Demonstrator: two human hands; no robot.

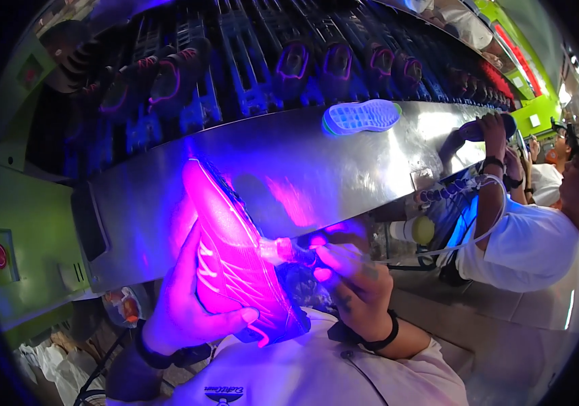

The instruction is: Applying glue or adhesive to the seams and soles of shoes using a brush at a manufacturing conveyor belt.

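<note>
Head view: we have a shoe upper glowing pink in front of our chest, above the near edge of the metal tabletop, toe pointing away and heel toward us. Our left hand is partly curled and grips the upper from its laced side, thumb laid over the near flank by the heel; most of its fingers are behind the upper, so we cannot tell how they press. Our right hand is closed in a pinch around a brush-like tool, whose pale tip touches the upper's lower edge at about mid-length. We judge the step to be brushing along that border. To do it well, we would steady the upper with the left hand, hold the tip at an even angle and light pressure, follow the edge in short overlapping strokes, and turn the upper rather than twist the right wrist. We would also keep the left thumb off the worked strip; stray marks on the flank look like the main risk. A pale sole with a green rim lies farther off on the tabletop, well apart from both hands.
</note>
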